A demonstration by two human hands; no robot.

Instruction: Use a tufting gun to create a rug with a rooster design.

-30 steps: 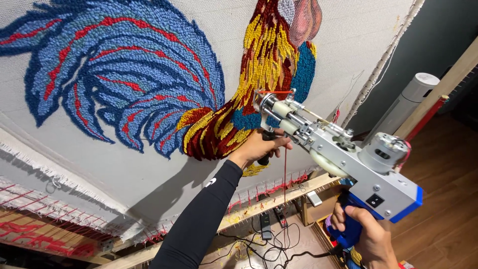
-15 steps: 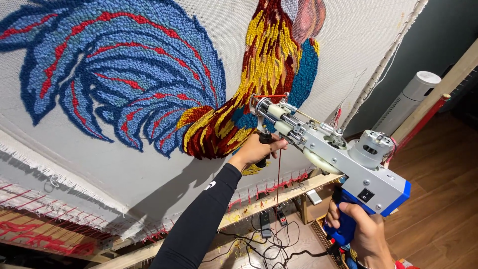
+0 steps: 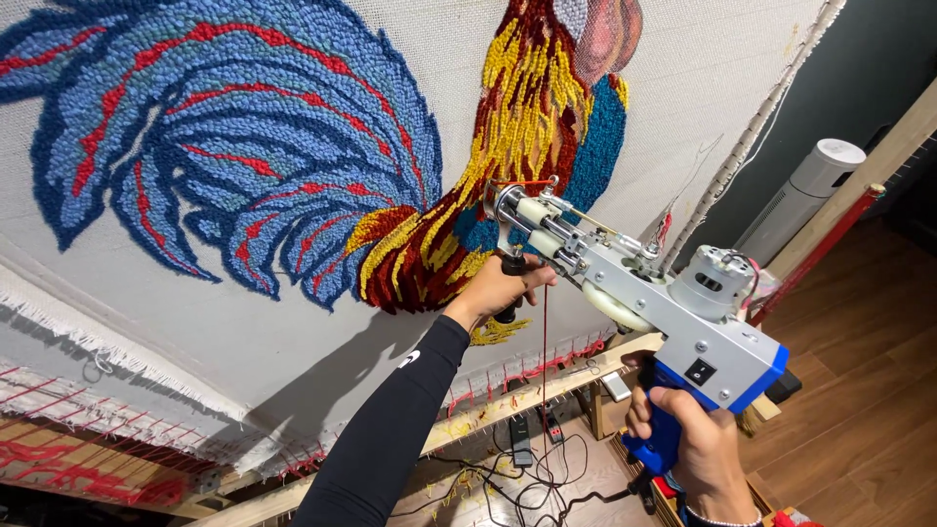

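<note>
While the tufting gun (image 3: pixel 625 283) is gripped by both hands, left (image 3: pixel 498 290) on the front handle, right (image 3: pixel 698 444) on the blue grip, its tip should be kept pressed squarely against the cloth (image 3: pixel 293 361).

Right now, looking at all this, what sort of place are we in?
Most likely a rug-tufting workshop or home studio. A tufting gun is held in both hands against cloth stretched on a wooden frame, where a half-made yarn rooster in blue, red and yellow shows. Cables lie on the wooden floor below.

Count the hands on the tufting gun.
2: left hand on the front handle by the cloth; right hand around the blue rear grip of the tufting gun.
</note>
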